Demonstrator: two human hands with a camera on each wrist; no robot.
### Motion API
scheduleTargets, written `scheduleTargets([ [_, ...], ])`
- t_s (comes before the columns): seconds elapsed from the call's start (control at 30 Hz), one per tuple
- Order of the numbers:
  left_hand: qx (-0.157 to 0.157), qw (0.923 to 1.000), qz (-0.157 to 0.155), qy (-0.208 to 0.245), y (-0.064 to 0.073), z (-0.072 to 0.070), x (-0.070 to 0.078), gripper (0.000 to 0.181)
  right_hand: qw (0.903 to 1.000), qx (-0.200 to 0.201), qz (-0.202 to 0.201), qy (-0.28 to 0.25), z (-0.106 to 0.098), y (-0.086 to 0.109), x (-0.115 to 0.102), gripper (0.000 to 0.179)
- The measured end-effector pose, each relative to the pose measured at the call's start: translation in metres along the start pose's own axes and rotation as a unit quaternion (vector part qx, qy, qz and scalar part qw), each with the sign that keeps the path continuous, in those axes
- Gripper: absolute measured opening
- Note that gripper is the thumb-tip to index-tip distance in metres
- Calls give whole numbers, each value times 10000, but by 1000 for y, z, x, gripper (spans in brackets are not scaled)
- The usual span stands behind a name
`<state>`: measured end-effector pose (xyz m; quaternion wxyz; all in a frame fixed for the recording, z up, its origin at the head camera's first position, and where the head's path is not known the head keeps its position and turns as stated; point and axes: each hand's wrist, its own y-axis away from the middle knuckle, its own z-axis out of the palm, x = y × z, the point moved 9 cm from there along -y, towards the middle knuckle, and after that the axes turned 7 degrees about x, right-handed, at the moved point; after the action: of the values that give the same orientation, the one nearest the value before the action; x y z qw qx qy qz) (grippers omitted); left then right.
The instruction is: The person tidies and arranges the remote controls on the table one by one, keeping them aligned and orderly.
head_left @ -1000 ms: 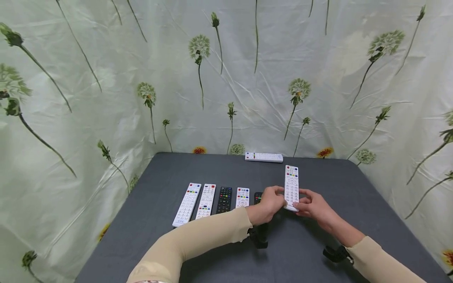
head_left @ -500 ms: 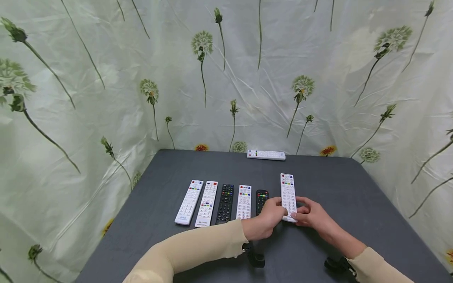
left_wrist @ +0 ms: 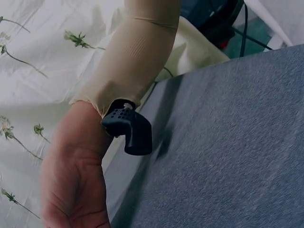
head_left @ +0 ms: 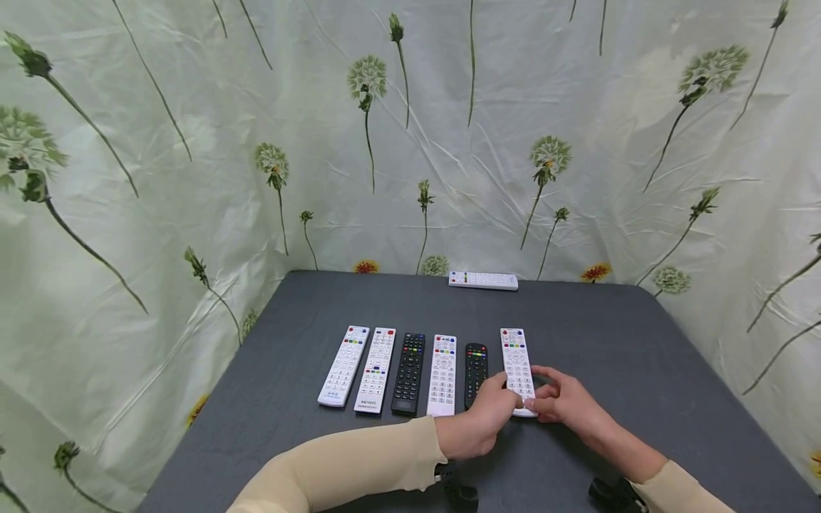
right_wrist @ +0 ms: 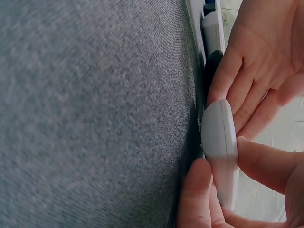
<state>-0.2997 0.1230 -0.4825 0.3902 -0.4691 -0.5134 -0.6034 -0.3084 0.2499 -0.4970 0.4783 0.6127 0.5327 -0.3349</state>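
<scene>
A white remote control (head_left: pixel 517 370) with coloured buttons lies low at the right end of a row of remotes, its long side pointing away from me. At its near left side, my left hand (head_left: pixel 477 419) holds it, fingers along the edge. On the opposite side my right hand (head_left: pixel 567 405) grips the near right corner. In the right wrist view, the right thumb presses the button face of the remote (right_wrist: pixel 219 130) and the fingers are at its lower edge. The left wrist view shows only the palm side of the left hand (left_wrist: pixel 76 178); its fingertips are out of frame.
Left of the held remote stand a small black remote (head_left: pixel 476 370), a white remote (head_left: pixel 442 374), a long black remote (head_left: pixel 408 374) and two more white remotes. Another white remote (head_left: pixel 483 281) lies crosswise at the far edge of the dark grey table (head_left: pixel 596 328). Flowered cloth (head_left: pixel 474 199) hangs behind.
Both hands have brought the white remote down and toward me, slightly left, from above the table into line with the row. The other remotes have stayed in place.
</scene>
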Motion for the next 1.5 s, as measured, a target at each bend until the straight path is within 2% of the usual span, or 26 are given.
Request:
scheduleTargets([
  [0.13,30,10000,-75,-25,4,-2,-5,63,9999,-62,120,-3,2,2,3,83],
  [0.33,53,9999,3,90,9,-2,-6,66,9998,-68,80,162,5,5,4,82],
  [0.6,20,9999,62,107,14,-1,-5,57,9985,107,-56,536,6,6,3,82],
  [0.9,146,9998,162,-3,16,-2,-7,49,9985,-1,-164,522,9,7,3,81],
  [1.07,121,9997,217,-40,17,-1,-6,57,9986,15,-180,501,9,9,2,80],
  [1.3,192,9965,557,-590,17,-9,15,62,9975,355,-78,604,-4,5,-5,68],
  [1.5,334,9945,792,-603,0,-23,32,58,9956,511,-210,752,-24,-8,-26,56],
])
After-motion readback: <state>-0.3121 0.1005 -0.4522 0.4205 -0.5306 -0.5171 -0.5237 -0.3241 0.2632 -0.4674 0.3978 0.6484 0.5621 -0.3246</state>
